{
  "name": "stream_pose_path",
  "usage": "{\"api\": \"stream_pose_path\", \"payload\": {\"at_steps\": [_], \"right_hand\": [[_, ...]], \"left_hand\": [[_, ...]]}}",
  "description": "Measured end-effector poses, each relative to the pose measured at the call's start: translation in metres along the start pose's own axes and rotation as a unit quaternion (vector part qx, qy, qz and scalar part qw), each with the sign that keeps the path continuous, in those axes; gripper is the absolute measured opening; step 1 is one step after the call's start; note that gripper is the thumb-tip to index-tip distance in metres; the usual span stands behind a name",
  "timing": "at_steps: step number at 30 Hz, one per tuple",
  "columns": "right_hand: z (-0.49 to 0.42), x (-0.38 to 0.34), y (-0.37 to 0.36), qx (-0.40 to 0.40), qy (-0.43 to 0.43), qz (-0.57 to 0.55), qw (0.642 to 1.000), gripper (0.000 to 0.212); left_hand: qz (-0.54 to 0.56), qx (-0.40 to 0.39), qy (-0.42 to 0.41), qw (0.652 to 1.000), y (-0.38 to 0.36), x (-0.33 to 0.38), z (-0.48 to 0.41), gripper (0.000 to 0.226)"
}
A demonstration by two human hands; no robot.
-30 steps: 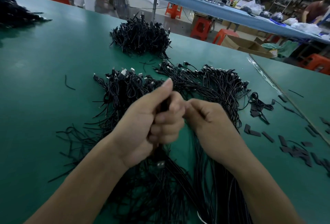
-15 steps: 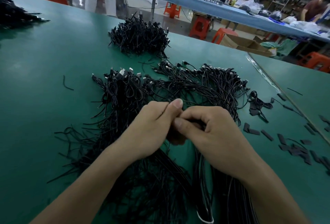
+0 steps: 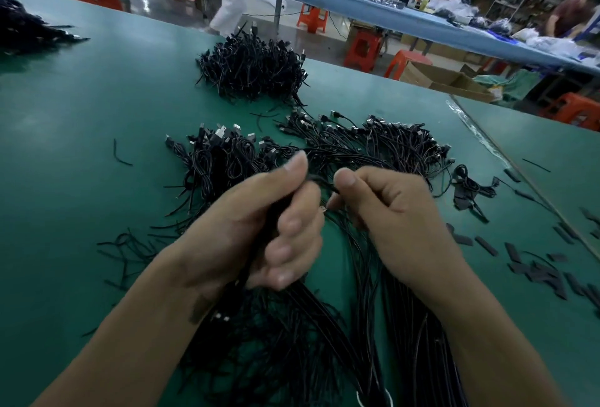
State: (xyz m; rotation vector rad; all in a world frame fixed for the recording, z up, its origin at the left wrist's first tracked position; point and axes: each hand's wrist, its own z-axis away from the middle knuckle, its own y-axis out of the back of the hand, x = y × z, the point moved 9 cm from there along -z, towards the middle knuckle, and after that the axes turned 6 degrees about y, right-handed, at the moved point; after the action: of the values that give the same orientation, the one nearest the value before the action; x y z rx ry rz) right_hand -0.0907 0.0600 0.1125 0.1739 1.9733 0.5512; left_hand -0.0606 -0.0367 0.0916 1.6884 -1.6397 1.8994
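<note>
Grip check: left hand (image 3: 259,228) fisted round the thin black cable bundle (image 3: 272,218), right hand (image 3: 383,211) pinching one black strand (image 3: 319,179) just beside the left thumb; I'd clamp the fist, feed the strand in parallel, and lift clear of loose black cables (image 3: 292,341) under both wrists.

A green tabletop (image 3: 81,107) fills most of the frame. At upper centre a dense heap of short black cables (image 3: 253,65) lies on it, and another dark heap (image 3: 22,29) sits at the upper left edge. Across the middle, a plug-ended bundle (image 3: 224,153) and a second spread bundle (image 3: 399,146) lie side by side. Long cables (image 3: 406,341) run from there to the bottom edge. A lone wire scrap (image 3: 120,156) lies at left. Flat black strips (image 3: 535,263) are scattered at right, below a small coiled cable (image 3: 470,185).
</note>
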Motion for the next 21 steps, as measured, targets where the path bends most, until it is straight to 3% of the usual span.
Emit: {"api": "stream_pose_path", "payload": {"at_steps": [2, 5, 9, 12, 15, 18, 21], "right_hand": [[0.005, 0.008, -0.014, -0.03, -0.029, 0.018, 0.999, 0.042], [0.016, 0.014, -0.038, -0.099, -0.066, 0.048, 0.992, 0.037], [0.022, 0.01, -0.052, -0.152, -0.051, 0.07, 0.985, 0.029], [0.022, 0.004, -0.05, -0.177, -0.031, 0.113, 0.977, 0.025], [0.021, -0.008, -0.046, -0.193, 0.01, 0.137, 0.972, 0.024], [0.015, -0.02, -0.032, -0.15, 0.048, 0.127, 0.979, 0.017], [0.008, -0.025, -0.013, -0.084, 0.059, 0.049, 0.993, 0.011]], "left_hand": [[0.09, -0.004, -0.054, 0.994, 0.0, 0.012, -0.001, 0.05], [0.075, 0.121, -0.159, 0.977, 0.03, 0.027, 0.002, 0.054], [-0.08, 0.233, -0.213, 0.945, 0.052, 0.03, 0.007, 0.048], [-0.309, 0.32, -0.191, 0.875, 0.053, 0.026, 0.01, 0.04], [-0.418, 0.347, -0.133, 0.829, 0.053, 0.018, 0.008, 0.038], [-0.445, 0.306, -0.056, 0.84, 0.046, 0.008, 0.001, 0.051], [-0.349, 0.257, 0.015, 0.901, 0.037, -0.004, -0.003, 0.058]]}}
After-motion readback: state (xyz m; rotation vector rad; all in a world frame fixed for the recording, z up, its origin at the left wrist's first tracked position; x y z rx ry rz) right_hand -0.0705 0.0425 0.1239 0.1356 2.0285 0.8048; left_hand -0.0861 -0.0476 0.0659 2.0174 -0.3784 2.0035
